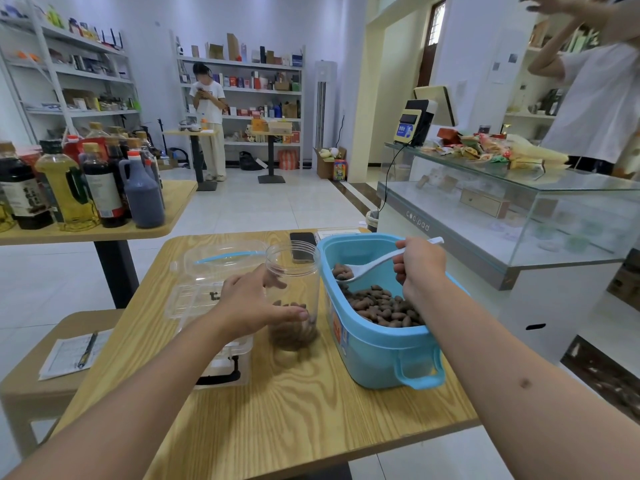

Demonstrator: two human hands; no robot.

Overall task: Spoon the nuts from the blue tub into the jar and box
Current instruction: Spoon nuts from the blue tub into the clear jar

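The right hand (417, 268) is curled round the handle of one white spoon (377, 263), whose bowl carries a few nuts and hangs above the far end of the blue tub (377, 344). The left hand (254, 304) wraps the side of the single clear jar (293, 289), thumb toward the viewer and fingers round the far side; the jar stands upright, touching or just beside the tub's left wall, with a shallow layer of brown nuts (381, 308) at its bottom. Far more nuts fill the near half of the tub. One clear box (211, 306) with its lid thrown back lies just left of the jar, partly under the left forearm; whether it holds any nuts cannot be told.

One dark phone (303, 242) lies behind the jar near the far edge of the table (294, 410). The tub's handle reaches close to the table's right edge, while the near half of the wooden top lies bare. To the left, a lower stool (69, 323) holds a paper sheet and a pen. A second table (104, 226) carries a crowd of bottles, too overlapped to count. A glass counter (519, 188) stands close on the right, and white tiled floor opens between the tables. Two other people stand in the shelved room.
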